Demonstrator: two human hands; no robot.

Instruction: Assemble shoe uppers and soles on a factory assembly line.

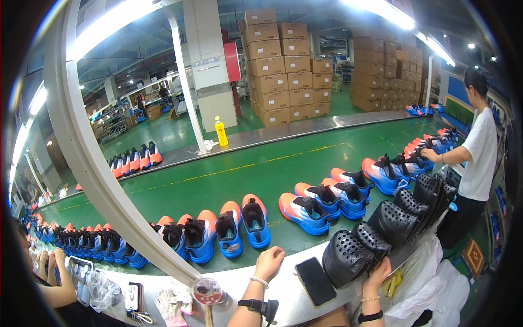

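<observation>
My left hand (269,263) rests at the belt's near edge, fingers curled in, with nothing visible in them. A bracelet and a black strap are on that wrist. My right hand (379,272) is at the heel of the nearest black perforated clog (347,256), its curled fingers against the clog and partly hidden by it. Between my hands a black phone (315,280) lies on the metal ledge (294,261). Beyond my left hand stands a blue and orange sneaker (255,222); another sneaker (305,212) lies to its right, angled.
More sneakers (98,242) line the green conveyor belt (218,182). A white post (109,174) crosses at left. A round tub (207,291), gloves (171,306) and plastic wrap (103,291) lie near me. Co-workers stand at right (479,147) and far left (54,283).
</observation>
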